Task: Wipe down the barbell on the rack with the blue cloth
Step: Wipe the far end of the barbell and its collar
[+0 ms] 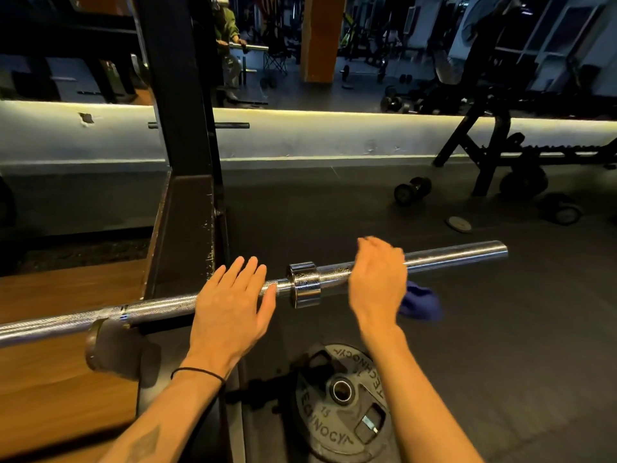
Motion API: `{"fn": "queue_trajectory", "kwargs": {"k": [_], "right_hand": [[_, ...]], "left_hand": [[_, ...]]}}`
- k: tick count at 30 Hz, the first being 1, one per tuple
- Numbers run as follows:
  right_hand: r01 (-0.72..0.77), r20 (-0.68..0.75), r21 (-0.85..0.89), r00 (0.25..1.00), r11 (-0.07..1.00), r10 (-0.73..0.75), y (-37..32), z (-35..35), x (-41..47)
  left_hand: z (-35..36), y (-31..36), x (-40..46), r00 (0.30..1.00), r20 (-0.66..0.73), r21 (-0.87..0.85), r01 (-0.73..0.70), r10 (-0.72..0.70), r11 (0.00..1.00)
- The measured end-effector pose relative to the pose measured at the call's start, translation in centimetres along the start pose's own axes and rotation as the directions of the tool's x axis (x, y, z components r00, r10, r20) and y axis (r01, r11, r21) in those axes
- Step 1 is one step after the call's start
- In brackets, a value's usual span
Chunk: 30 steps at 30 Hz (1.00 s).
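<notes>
A chrome barbell (450, 255) lies across the view on the hook (110, 345) of a black rack upright (187, 155), its bare sleeve end pointing right. My left hand (230, 305) rests flat with straight fingers on the knurled shaft just left of the collar (305, 284). My right hand (379, 282) wraps over the sleeve right of the collar, holding the blue cloth (420, 302), which bunches out below and to the right of the hand. How much cloth lies between palm and bar is hidden.
A black weight plate (337, 426) lies on the dark floor below the bar. Dumbbells (412, 190) and a small disc (459, 224) sit on the floor at right, near a bench frame (490, 152). A wooden platform (50, 379) is at left, a mirror wall behind.
</notes>
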State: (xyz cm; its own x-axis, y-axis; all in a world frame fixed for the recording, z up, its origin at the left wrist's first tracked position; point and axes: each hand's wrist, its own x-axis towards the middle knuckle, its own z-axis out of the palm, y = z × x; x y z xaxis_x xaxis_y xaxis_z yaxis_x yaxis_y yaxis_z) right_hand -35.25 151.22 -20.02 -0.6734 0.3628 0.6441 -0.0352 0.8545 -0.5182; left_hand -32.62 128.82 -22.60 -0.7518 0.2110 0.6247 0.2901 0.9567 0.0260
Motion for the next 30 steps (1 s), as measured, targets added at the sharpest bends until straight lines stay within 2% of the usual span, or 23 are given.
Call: {"fn": "queue_trajectory", "kwargs": {"k": [1,3,5,6,8,11,13,14,15,17,19,22,24,25,27,29,30], "right_hand": [[0.144,0.024,0.015,0.989,0.989,-0.144,-1.1,0.3,-1.2],[0.356,0.123,0.088,0.923,0.930,-0.365,-1.2,0.0,-3.1],[0.502,0.193,0.061,0.842,0.863,-0.503,1.4,-1.0,-2.1],[0.530,0.214,0.022,0.826,0.848,-0.522,3.3,-1.5,-1.0],[0.455,0.181,-0.071,0.881,0.888,-0.437,6.8,-2.7,1.5],[0.104,0.050,-0.146,0.994,0.984,-0.098,8.9,-3.2,2.8],[-0.161,-0.032,-0.024,0.987,0.987,0.160,6.1,-1.8,2.1],[-0.240,-0.051,0.059,0.969,0.969,0.243,4.3,-1.2,1.6],[-0.226,-0.058,0.105,0.971,0.968,0.233,2.3,-0.5,0.7],[-0.044,-0.065,0.110,0.997,0.993,0.051,-0.7,0.6,-2.0],[0.080,-0.044,0.153,0.996,0.985,-0.074,-2.7,1.1,-4.1],[0.268,0.037,0.107,0.961,0.957,-0.273,-1.5,0.5,-4.2],[0.478,0.149,0.014,0.868,0.878,-0.475,1.6,-0.7,-2.5],[0.519,0.181,-0.031,0.843,0.854,-0.506,3.5,-1.2,-1.2],[0.427,0.168,-0.111,0.898,0.897,-0.407,7.1,-2.5,1.3],[0.191,0.135,-0.142,0.976,0.971,-0.172,10.2,-4.1,2.8],[0.076,0.116,-0.129,0.991,0.989,-0.061,11.1,-4.4,3.0]], "left_hand": [[-0.1,0.0,0.0,1.000,0.003,0.000,0.002,-0.002,1.000],[0.0,0.0,0.1,1.000,0.008,0.007,0.004,-0.004,1.000],[-0.1,0.0,0.1,1.000,0.016,0.007,0.004,-0.004,1.000],[-0.1,0.1,0.0,1.000,0.017,0.007,0.005,-0.005,1.000],[-0.1,0.1,0.0,1.000,0.013,0.009,0.000,0.000,1.000],[0.0,0.2,0.2,1.000,0.022,0.010,0.008,-0.009,1.000],[0.2,0.2,0.2,0.999,0.033,0.025,0.014,-0.015,1.000],[0.2,0.2,0.1,0.999,0.030,0.031,0.017,-0.018,0.999],[0.0,0.3,0.0,0.999,0.022,0.029,0.042,-0.043,0.999],[-0.5,1.5,0.6,0.987,0.015,-0.019,0.161,-0.161,0.987],[-0.8,3.5,2.3,0.959,0.064,-0.037,0.279,-0.276,0.960],[-0.8,6.6,4.2,0.936,0.224,0.051,0.268,-0.272,0.962],[-0.5,6.9,4.1,0.958,0.182,0.025,0.221,-0.222,0.975],[-0.4,6.7,3.8,0.973,0.139,0.006,0.184,-0.183,0.983],[0.0,6.2,3.0,0.987,0.090,-0.020,0.138,-0.135,0.990],[0.4,6.4,2.7,0.988,0.066,-0.058,0.145,-0.141,0.988],[0.6,6.5,2.6,0.988,0.052,-0.068,0.148,-0.145,0.987]]}}
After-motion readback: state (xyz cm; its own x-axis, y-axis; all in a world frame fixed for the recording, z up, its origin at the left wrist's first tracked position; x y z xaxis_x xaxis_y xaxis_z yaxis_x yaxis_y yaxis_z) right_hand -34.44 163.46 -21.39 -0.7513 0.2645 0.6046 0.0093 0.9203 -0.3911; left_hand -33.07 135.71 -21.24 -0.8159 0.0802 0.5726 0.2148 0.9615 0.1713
